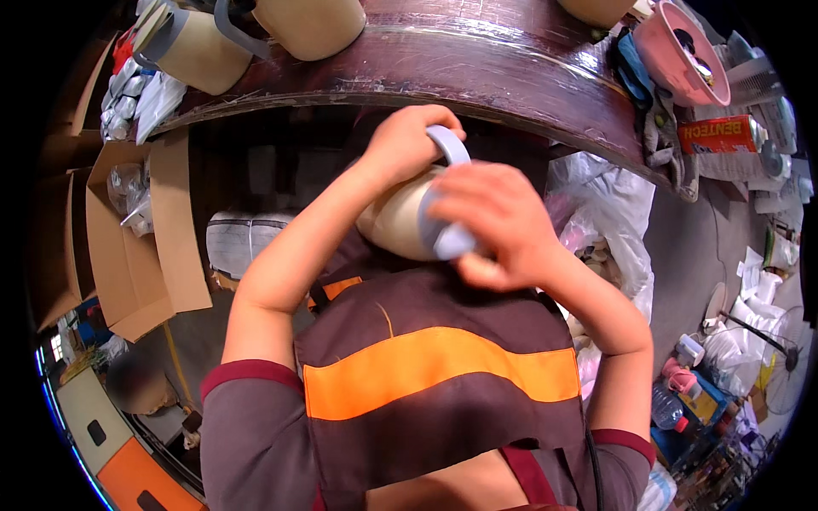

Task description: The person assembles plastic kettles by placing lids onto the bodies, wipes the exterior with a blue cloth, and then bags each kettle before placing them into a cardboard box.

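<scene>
Nearest my lens is the vest [443, 383], dark brown cloth with a broad orange band across it, filling the 6 o'clock part of the view. Above it, close to centre, I hold a jug [399, 223]: a smooth, beige, rounded body with a matte look, ringed by a grey-blue handle [450, 196] that loops over its near end as a flat, curved strap.

My left hand [407, 140] is closed over the jug from 11 o'clock, fingers curled on the upper bend of the handle. My right hand [503, 223] comes in from 4 o'clock and is closed on the handle's lower bend, its back toward me, so the fingertips are hidden. The jug sits between the two grips, touching both, just below the table edge and held in the air above my lap.

Its long axis runs roughly from 8 o'clock to 2 o'clock, lying nearly flat. I cannot tell which end is the mouth.

The table [511, 68] at 12 o'clock is dark, scratched, glossy wood. On it stand more beige jugs [311, 25] with grey handles. A pink bowl [682, 55] sits at 2 o'clock. An open cardboard box [136, 238] lies at 9 o'clock, and crumpled white bags [609, 213] at 3 o'clock.
</scene>
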Tool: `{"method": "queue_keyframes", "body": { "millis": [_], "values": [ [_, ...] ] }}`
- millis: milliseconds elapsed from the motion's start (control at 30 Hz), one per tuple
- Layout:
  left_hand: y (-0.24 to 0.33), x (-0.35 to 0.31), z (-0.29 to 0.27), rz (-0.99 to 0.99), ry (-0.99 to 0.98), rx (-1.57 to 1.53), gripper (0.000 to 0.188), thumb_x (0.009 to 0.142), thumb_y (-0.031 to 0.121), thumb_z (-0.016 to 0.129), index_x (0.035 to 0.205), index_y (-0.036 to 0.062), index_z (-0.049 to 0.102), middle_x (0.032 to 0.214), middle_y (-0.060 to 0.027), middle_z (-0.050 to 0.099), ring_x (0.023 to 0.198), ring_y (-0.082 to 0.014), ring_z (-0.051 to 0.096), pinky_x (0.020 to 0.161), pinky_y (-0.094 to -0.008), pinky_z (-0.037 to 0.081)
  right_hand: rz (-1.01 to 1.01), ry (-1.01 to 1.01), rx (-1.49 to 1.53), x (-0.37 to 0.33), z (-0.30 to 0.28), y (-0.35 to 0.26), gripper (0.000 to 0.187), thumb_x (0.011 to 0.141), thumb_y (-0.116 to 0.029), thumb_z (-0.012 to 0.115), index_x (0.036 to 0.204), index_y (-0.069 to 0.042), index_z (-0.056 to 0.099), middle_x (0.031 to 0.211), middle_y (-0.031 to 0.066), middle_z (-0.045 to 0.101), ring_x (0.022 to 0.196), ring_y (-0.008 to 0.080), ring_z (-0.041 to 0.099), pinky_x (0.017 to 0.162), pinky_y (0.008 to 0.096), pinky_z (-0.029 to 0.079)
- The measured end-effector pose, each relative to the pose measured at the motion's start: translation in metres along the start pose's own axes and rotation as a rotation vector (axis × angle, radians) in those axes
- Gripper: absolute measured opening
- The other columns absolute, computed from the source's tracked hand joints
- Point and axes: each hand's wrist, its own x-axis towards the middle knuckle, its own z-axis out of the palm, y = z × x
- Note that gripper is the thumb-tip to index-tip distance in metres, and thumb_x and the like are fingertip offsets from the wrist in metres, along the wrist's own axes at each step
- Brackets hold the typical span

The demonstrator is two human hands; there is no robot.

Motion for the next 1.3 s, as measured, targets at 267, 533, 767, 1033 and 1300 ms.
{"method": "queue_keyframes", "body": {
  "millis": [267, 533, 767, 1033, 1300],
  "values": [
    [0.035, -0.044, 0.010, 0.275, -0.023, 0.309, 0.021, 0.072, 0.018, 0.066, 0.090, 0.0079, 0.065, 0.082, -0.0180, 0.064, 0.074, -0.0320, 0.065, 0.068, -0.0362, 0.051, 0.525, 0.372, 0.022, -0.040, 0.013, 0.068, 0.069, 0.082, -0.040, 0.061, 0.136, -0.002, 0.040, 0.143, 0.0251, 0.031, 0.136, 0.0363, 0.027, 0.109, 0.0417, 0.023],
    [0.012, -0.025, -0.019, 0.072, -0.162, -0.104, 0.016, 0.071, 0.010, 0.065, 0.085, 0.0010, 0.063, 0.070, -0.0007, 0.061, 0.065, -0.0057, 0.054, 0.061, -0.0233, 0.045, 0.030, 0.142, -0.173, -0.019, 0.002, 0.073, 0.057, 0.077, -0.052, 0.062, 0.116, -0.012, 0.058, 0.121, 0.0111, 0.054, 0.119, 0.0324, 0.048, 0.106, 0.0487, 0.029],
    [0.001, -0.028, -0.045, 0.046, -0.302, -0.068, 0.031, 0.072, 0.027, 0.068, 0.088, 0.0001, 0.064, 0.076, -0.0141, 0.064, 0.071, -0.0219, 0.063, 0.065, -0.0334, 0.048, -0.145, -0.053, -0.237, -0.012, -0.012, 0.059, 0.063, 0.076, -0.056, 0.060, 0.121, -0.012, 0.055, 0.121, 0.0139, 0.054, 0.112, 0.0329, 0.052, 0.103, 0.0470, 0.035],
    [0.025, -0.061, 0.022, 0.329, 0.080, 0.288, 0.034, 0.071, 0.015, 0.062, 0.105, 0.0077, 0.061, 0.088, -0.0164, 0.064, 0.083, -0.0357, 0.062, 0.073, -0.0415, 0.050, 0.932, 0.003, -0.107, -0.024, -0.003, 0.061, 0.063, 0.086, -0.051, 0.051, 0.128, -0.004, 0.049, 0.118, 0.0228, 0.057, 0.107, 0.0370, 0.056, 0.090, 0.0409, 0.044],
    [-0.015, 0.007, -0.049, 0.135, -0.223, -0.300, 0.027, 0.067, -0.001, 0.055, 0.090, 0.0023, 0.069, 0.082, 0.0014, 0.064, 0.071, -0.0053, 0.054, 0.061, -0.0186, 0.040, 0.128, -0.308, -0.276, 0.005, -0.036, -0.007, 0.072, 0.074, -0.067, 0.055, 0.131, -0.023, 0.050, 0.139, 0.0211, 0.038, 0.126, 0.0410, 0.039, 0.104, 0.0542, 0.026]
  ]
}}
